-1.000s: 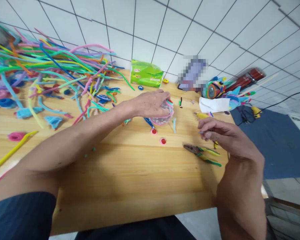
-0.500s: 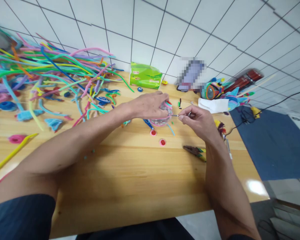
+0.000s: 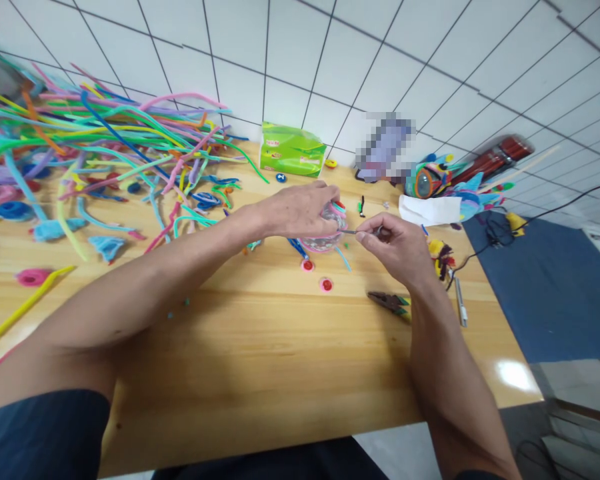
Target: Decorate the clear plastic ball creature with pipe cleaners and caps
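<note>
pale-brown flat wooden tabletop (image 3: pixel 260 373): smooth, glossy under light. clear round plastic-looking container (image 3: pixel 322 243): shiny. long multicoloured fuzzy stems (image 3: pixel 125 130): matt. green oblong plastic-film packet (image 3: pixel 292 151): glossy, creased. white folded paper sheet (image 3: pixel 429 210): matt.

Craft workshop: pipe cleaners (image 3: pixel 130 130), pliers (image 3: pixel 386 302)

Head-worn camera; faces forward, down over table (image 3: pixel 280 367).

On the tabletop (image 3: pixel 260 373), pipe cleaners (image 3: pixel 125 127) are heaped left of the held object (image 3: pixel 323 245), pliers (image 3: pixel 386 301) laid front-right, a tissue pack (image 3: pixel 291 152) behind.
</note>
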{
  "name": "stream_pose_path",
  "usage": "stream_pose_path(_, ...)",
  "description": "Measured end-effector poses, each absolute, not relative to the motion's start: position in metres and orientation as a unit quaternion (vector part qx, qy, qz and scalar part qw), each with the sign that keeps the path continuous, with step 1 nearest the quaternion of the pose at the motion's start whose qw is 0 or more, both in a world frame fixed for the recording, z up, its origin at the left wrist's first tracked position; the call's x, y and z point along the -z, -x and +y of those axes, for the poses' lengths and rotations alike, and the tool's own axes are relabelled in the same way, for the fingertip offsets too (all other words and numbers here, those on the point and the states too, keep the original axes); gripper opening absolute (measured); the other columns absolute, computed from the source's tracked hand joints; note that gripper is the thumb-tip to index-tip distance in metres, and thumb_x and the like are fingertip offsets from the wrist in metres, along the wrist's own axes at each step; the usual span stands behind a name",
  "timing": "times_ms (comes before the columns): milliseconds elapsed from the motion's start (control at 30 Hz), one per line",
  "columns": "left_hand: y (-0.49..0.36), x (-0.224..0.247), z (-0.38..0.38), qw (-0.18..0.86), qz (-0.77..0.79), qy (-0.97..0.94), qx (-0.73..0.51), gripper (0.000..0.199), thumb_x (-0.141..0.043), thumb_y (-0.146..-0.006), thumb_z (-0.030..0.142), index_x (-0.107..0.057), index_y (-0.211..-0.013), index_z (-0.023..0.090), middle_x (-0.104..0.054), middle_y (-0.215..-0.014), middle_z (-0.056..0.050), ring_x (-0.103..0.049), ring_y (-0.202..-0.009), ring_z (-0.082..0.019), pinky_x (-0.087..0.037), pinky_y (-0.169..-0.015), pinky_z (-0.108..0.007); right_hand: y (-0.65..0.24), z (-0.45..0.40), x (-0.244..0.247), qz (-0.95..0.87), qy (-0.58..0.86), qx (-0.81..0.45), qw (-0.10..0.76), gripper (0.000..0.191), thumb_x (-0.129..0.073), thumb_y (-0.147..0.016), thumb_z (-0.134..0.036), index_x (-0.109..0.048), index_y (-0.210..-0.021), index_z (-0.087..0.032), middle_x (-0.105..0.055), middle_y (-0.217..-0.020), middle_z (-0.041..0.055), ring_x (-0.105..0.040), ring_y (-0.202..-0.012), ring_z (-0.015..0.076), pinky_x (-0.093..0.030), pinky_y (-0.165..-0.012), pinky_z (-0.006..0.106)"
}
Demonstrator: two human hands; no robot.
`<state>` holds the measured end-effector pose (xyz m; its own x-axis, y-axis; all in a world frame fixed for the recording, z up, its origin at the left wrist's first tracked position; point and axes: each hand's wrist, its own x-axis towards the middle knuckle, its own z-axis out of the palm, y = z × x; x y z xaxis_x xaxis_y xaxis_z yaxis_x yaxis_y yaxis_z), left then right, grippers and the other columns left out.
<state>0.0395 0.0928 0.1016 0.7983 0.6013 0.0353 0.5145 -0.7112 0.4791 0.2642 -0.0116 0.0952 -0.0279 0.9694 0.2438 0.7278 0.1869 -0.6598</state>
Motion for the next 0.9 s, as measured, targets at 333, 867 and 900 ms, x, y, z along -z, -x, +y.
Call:
stream_pose_path(333, -0.04, -0.1019, 0.0919, 0.223, 0.306, -0.921, -0.091, 0.058, -0.056, -0.093, 0.054, -0.06, -0.137, 0.017, -0.067, -0.138, -0.016, -0.067, -0.119, -0.031, -0.051, -0.095, -0.037, -0.2621, -0.0119, -0.0947, -0.701, 0.613, -0.159, 0.328, 0.009, -0.07, -0.087, -0.031, -0.072, -0.08, -0.024, -0.071, -0.073, -0.0001, -0.054, -0.06, 0.0141, -0.043, -0.058, 0.029)
stream_pose_path(867, -0.0409, -0.1001, 0.0928, 0.223, 0.307, -0.92, -0.094, 0.06, -0.056, -0.091, 0.054, -0.06, -0.138, 0.018, -0.067, -0.139, -0.015, -0.067, -0.12, -0.031, -0.051, -0.096, -0.037, -0.2654, -0.0096, -0.0895, -0.702, 0.61, -0.159, 0.331, 0.009, -0.07, -0.086, -0.031, -0.073, -0.081, -0.024, -0.072, -0.075, 0.001, -0.057, -0.062, 0.015, -0.045, -0.059, 0.029)
stream_pose_path(900, -0.0407, -0.1, 0.0929, 0.224, 0.306, -0.92, -0.095, 0.06, -0.056, -0.091, 0.054, -0.06, -0.139, 0.017, -0.067, -0.139, -0.016, -0.067, -0.12, -0.031, -0.051, -0.096, -0.037, -0.2655, -0.0098, -0.09, -0.703, 0.61, -0.16, 0.33, 0.009, -0.07, -0.086, -0.031, -0.073, -0.081, -0.024, -0.072, -0.075, 0.0009, -0.057, -0.062, 0.015, -0.045, -0.059, 0.029)
